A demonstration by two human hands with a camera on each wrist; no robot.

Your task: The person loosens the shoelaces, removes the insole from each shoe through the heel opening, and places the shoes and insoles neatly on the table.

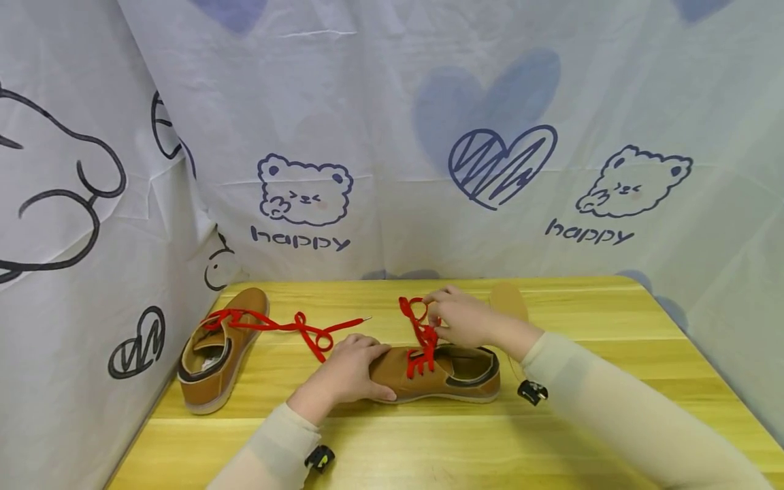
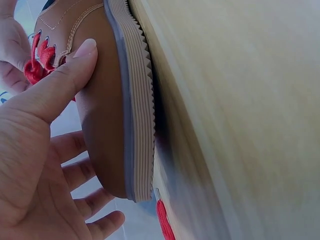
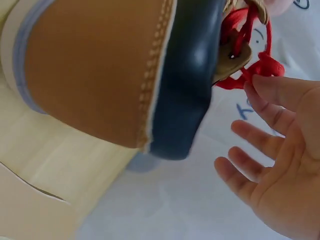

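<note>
The right hand (image 1: 462, 320) pinches a red lace (image 1: 422, 333) between thumb and index fingertip, its other fingers loosely spread and clear of it. The left hand (image 1: 346, 371) grips the toe of a brown leather lace-up shoe (image 1: 392, 374), thumb on the near side, fingers round the far side. That shoe stands upright at mid-table, toe to the left, collar to the right. Whether the pinched strand is a loop or part of a tangle, I can't tell.

For good lace work here, I'd keep the toe pinned so the shoe doesn't slide, draw one strand at a time, and ease it level through each eyelet rather than yanking upward.

Left of the hands, a second brown shoe (image 1: 211, 391) sits with its own red lace (image 1: 275, 325) trailing across the wooden table (image 1: 429, 449). Behind the right forearm lies a flat tan piece (image 1: 508, 299), perhaps an insole. Printed white cloth (image 1: 392, 102) hangs beyond.
</note>
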